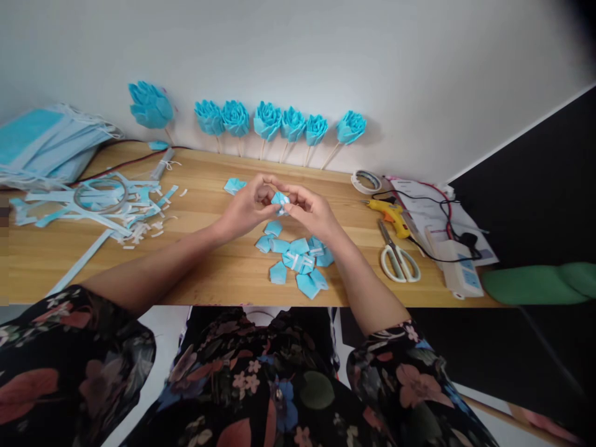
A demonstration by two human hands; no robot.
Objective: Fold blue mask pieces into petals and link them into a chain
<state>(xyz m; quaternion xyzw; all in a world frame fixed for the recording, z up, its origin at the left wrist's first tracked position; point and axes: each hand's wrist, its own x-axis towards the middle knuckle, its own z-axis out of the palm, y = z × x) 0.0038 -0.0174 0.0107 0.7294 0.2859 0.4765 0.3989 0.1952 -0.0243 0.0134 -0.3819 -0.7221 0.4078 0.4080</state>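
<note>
Seven blue flowers (267, 121), seemingly finished, are lined up along the wall (298, 49). Between the left hand (246, 206) and the right hand (313, 214), a small piece (280, 199) is pinched above the table (223, 273); below it, loose petals (278, 273) are left, apparently unused, and a glue gun (395, 222) is laid farther right.

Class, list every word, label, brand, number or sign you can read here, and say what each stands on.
None can be read.
Printed sheet: dark print, too small and blurred to read.
White power strip: blue labels, too blurred to read.
Yellow glue gun: no lettering can be made out.
</note>
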